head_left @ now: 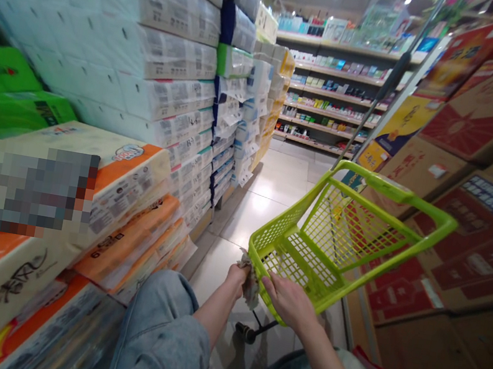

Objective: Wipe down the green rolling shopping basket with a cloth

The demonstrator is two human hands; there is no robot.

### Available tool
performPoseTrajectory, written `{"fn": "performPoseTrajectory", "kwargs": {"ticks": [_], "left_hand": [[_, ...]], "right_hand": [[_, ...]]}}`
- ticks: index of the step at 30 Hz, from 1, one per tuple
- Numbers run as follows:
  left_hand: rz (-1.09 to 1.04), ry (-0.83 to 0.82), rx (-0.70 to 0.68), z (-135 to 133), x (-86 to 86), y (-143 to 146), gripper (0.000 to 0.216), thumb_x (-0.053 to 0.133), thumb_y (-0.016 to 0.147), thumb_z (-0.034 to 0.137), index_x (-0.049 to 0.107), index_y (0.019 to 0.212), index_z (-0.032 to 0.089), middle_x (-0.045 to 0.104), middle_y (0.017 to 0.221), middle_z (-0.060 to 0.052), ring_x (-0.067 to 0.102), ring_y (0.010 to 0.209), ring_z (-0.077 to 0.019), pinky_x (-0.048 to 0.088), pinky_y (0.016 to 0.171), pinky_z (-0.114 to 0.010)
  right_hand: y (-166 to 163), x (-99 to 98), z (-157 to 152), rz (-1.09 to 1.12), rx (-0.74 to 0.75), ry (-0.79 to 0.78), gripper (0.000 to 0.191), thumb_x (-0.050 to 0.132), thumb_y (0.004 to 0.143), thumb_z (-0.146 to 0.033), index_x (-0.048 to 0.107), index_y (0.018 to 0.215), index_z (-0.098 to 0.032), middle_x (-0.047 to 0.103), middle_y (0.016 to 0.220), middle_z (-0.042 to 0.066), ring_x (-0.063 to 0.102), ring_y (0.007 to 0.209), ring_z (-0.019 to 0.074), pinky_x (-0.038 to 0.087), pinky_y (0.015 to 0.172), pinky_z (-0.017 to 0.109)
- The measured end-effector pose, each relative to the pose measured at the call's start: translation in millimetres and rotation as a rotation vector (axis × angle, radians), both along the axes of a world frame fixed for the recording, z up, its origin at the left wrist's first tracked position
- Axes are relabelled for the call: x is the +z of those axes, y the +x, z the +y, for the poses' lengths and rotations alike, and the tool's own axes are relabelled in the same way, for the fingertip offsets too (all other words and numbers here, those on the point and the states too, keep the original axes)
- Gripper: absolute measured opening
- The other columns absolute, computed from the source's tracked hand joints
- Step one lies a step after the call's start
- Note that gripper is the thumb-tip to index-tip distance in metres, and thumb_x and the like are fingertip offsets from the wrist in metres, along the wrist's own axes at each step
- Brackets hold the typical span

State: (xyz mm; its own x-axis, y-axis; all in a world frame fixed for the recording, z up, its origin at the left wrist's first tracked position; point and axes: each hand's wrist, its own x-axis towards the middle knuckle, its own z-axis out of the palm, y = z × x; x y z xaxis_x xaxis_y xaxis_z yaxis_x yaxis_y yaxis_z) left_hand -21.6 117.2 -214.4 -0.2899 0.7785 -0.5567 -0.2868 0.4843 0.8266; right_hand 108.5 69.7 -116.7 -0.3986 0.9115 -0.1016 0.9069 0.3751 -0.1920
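Note:
A lime-green plastic shopping cart point(362, 172) with a lattice basket stands tilted in front of my knees. My left hand point(237, 279) is closed around a crumpled greyish cloth point(251, 289), which lies against the near left end of the basket. Just to the right, my right hand point(288, 302) grips the basket's near rim, its thumb lying along the top. The fingers under the rim are hidden. Below the basket shows a black caster wheel point(245, 333) on a dark leg.
Tall stacks of wrapped tissue packs point(174, 53) line the left side, with orange-and-cream packs point(124, 239) close by my left knee. Cardboard cartons point(476, 248) are piled at the right. A tiled aisle point(250, 217) runs to shelves point(332, 92) of small boxes. A pole point(393, 77) leans near the cartons.

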Motion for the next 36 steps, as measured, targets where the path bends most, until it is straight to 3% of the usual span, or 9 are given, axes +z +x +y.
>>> {"fn": "performPoseTrajectory", "kwargs": {"ticks": [5,9,15,21,24,28,31,36], "left_hand": [[0.240,0.075,-0.031,0,12.4,-7,0.021,0.062,0.068,0.017,0.056,0.049,0.015,0.052,0.046,-0.002,0.054,0.051,-0.0151,0.033,0.046,-0.022],[0.349,0.134,-0.037,-7,14.7,-17,0.018,0.064,0.064,0.015,0.053,0.049,0.017,0.051,0.048,-0.001,0.055,0.057,-0.0153,0.033,0.050,-0.021],[0.195,0.240,0.053,-9,15.1,-18,0.013,0.052,0.075,0.027,0.058,0.071,0.016,0.057,0.060,0.001,0.050,0.052,-0.0107,0.034,0.048,-0.019],[0.126,0.276,0.003,4,26.1,-17,0.008,0.056,0.070,0.021,0.060,0.075,0.016,0.061,0.066,0.001,0.050,0.055,-0.0086,0.038,0.051,-0.017],[0.100,0.268,-0.006,-4,19.8,-17,0.010,0.061,0.066,0.016,0.062,0.076,0.016,0.065,0.071,0.000,0.055,0.062,-0.0100,0.040,0.055,-0.016],[0.012,0.193,-0.035,-26,-0.8,-5,0.009,0.067,0.062,0.015,0.063,0.070,0.013,0.067,0.070,-0.005,0.060,0.064,-0.0141,0.045,0.058,-0.021],[-0.067,0.161,-0.036,-35,-12.8,7,0.016,0.068,0.064,0.017,0.064,0.080,0.012,0.069,0.075,-0.006,0.062,0.065,-0.0145,0.049,0.062,-0.024],[-0.109,0.098,-0.014,-35,-17.6,11,0.016,0.069,0.066,0.017,0.063,0.080,0.011,0.068,0.073,-0.006,0.062,0.059,-0.0142,0.050,0.060,-0.025]], "right_hand": [[-1,2.0,-1,-0.015,-0.023,-0.014,0.060,0.006,0.093,-0.053,0.057,0.102,-0.023,0.069,0.089,0.008,0.065,0.084,0.0212,0.040,0.069,0.028],[-1,1.3,-2,0.003,-0.021,-0.012,0.060,0.005,0.093,-0.052,0.058,0.100,-0.023,0.070,0.090,0.008,0.065,0.085,0.0219,0.041,0.069,0.029],[0,-0.6,-2,0.026,-0.020,-0.019,0.061,0.007,0.093,-0.053,0.059,0.107,-0.023,0.069,0.095,0.008,0.064,0.091,0.0211,0.042,0.076,0.029],[3,9.1,-3,0.051,-0.025,-0.061,0.063,0.005,0.094,-0.051,0.059,0.108,-0.024,0.069,0.096,0.008,0.063,0.093,0.0205,0.041,0.076,0.029],[4,12.9,-2,0.044,-0.070,-0.118,0.069,0.001,0.093,-0.052,0.063,0.101,-0.022,0.069,0.095,0.008,0.062,0.094,0.0216,0.040,0.075,0.029],[1,15.0,1,0.021,-0.104,-0.154,0.075,-0.003,0.092,-0.053,0.064,0.100,-0.021,0.069,0.095,0.011,0.062,0.093,0.0234,0.041,0.075,0.031],[-3,16.6,2,0.018,-0.093,-0.140,0.075,-0.002,0.091,-0.053,0.065,0.100,-0.020,0.069,0.095,0.011,0.062,0.093,0.0246,0.041,0.075,0.032],[-3,18.4,-2,0.012,-0.074,-0.129,0.074,-0.002,0.092,-0.053,0.064,0.099,-0.020,0.069,0.093,0.011,0.063,0.092,0.0236,0.041,0.075,0.031]]}}
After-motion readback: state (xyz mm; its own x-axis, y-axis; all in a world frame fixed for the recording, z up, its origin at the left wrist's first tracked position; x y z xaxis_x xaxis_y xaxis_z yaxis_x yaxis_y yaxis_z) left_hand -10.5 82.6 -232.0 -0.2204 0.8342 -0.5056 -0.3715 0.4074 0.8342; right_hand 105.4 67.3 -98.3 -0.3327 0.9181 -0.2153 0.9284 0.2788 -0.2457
